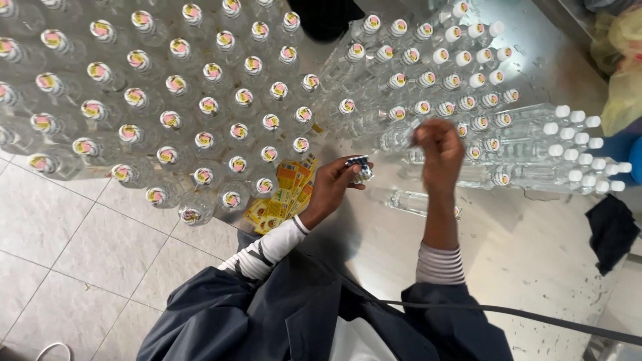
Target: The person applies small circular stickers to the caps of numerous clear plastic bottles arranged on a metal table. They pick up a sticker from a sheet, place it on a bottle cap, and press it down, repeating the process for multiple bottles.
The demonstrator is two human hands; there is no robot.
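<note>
My left hand [332, 188] grips the capped neck of a clear bottle [362, 170] that stands below it, seen from straight above. My right hand [437, 150] is raised just to the right, its fingers pinched on a thin clear plastic strip [412, 129]. A heap of yellow and orange labels [284, 195] lies on the steel table [508, 241] just left of my left hand. A clear bottle [411, 202] lies on its side between my two forearms.
Several upright clear bottles with pink and yellow sealed caps [200, 100] stand on the tiled floor [73, 254] at the left. White-capped bottles [535, 134] lie stacked on the table at the right. A dark cloth [612, 230] lies at the right edge. A black cable [508, 311] crosses my lap.
</note>
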